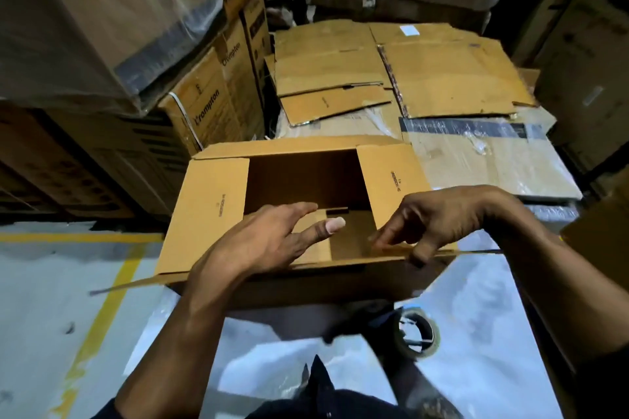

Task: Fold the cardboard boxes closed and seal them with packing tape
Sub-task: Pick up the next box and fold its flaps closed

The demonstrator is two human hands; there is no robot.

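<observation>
Left of the open cardboard box [299, 201], printed cartons [218, 102] stood stacked beside a yellow floor line [105, 306]. That box lay straight ahead of the person, its two short flaps folded inward and its long flaps not yet closed. Over its near edge the left hand [269, 241] hovered with fingers spread and relaxed, gripping nothing, though whether the palm touched the cardboard could not be told. Right of it, the right hand [432, 221] pinched the near long flap [391, 257] between curled fingers and thumb. Nearer the person than the box lay the roll of packing tape [416, 333], untouched. Beyond the box, flattened cardboard sheets [391, 68] lay piled. With only one corner pinched, the flap would probably twist or crease off its score. The short flaps, unsupported, might sag into the empty box, leaving a gap for the tape to bridge badly.
</observation>
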